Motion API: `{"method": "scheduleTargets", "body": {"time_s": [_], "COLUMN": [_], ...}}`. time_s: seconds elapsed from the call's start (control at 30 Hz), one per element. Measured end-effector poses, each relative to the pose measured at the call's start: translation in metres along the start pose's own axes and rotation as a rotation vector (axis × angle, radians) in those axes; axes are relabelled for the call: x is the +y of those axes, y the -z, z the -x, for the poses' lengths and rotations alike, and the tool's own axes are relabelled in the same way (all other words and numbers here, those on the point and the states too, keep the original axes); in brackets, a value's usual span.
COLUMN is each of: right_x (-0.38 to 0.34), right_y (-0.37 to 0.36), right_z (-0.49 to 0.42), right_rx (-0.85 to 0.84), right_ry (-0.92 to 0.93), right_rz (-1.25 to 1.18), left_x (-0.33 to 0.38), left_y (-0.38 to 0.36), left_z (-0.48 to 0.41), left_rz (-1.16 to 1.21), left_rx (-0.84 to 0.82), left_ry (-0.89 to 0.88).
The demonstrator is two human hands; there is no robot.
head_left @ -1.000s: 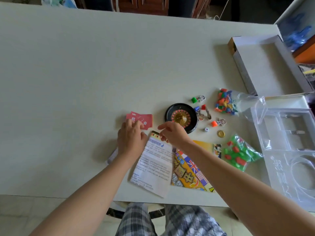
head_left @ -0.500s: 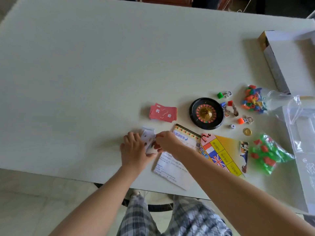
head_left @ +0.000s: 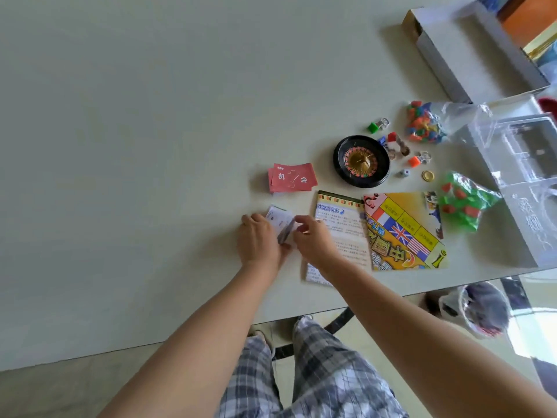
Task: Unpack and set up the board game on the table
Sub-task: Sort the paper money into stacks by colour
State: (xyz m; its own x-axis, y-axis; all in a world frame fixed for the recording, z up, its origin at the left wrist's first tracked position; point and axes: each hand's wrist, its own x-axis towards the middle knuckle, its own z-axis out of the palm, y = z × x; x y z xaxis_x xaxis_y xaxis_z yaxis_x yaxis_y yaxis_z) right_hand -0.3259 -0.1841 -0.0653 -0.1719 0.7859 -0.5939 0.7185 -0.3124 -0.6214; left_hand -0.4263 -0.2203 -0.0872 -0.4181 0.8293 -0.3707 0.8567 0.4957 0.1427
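Two hands met over a stack of small white cards [head_left: 280, 222] near the front edge of the bench [head_left: 120, 146]. The left hand [head_left: 259, 244] had its grip curled round the stack from the left. The right hand [head_left: 313, 240] pinched the stack's other end. Just to the right lay the instruction sheet [head_left: 342, 220], partly under the right wrist, with the folded game board [head_left: 404, 233] beside it. Farther back sat a red card pile [head_left: 292, 177], a roulette wheel [head_left: 361, 160], a die [head_left: 404, 173] and a gold coin [head_left: 428, 175].

Right hand [head_left: 313, 241] partly hides the leaflet [head_left: 343, 224], print seemingly blurred
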Motion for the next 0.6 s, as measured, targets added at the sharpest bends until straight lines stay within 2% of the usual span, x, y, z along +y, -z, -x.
{"method": "scheduleTargets", "body": {"time_s": [0.1, 0.23, 0.47, 0.6], "right_x": [0.000, 0.000, 0.002, 0.006], "right_y": [-0.003, -0.003, 0.010, 0.023], "right_z": [0.003, 0.001, -0.009, -0.011], "right_rx": [-0.010, 0.017, -0.076, -0.056], "right_ry": [0.022, 0.071, 0.020, 0.020], "right_rz": [0.092, 0.176, -0.057, -0.125], "left_x": [-0.002, -0.001, 0.004, 0.000], "left_y": [-0.004, -0.009, -0.002, -0.003], "left_z": [0.007, 0.011, 0.010, 0.011], "left_rz": [-0.109, -0.062, 0.009, 0.129], "left_rx": [0.079, 0.111, 0.069, 0.072], "left_ry": [-0.061, -0.082, -0.035, -0.019]}}
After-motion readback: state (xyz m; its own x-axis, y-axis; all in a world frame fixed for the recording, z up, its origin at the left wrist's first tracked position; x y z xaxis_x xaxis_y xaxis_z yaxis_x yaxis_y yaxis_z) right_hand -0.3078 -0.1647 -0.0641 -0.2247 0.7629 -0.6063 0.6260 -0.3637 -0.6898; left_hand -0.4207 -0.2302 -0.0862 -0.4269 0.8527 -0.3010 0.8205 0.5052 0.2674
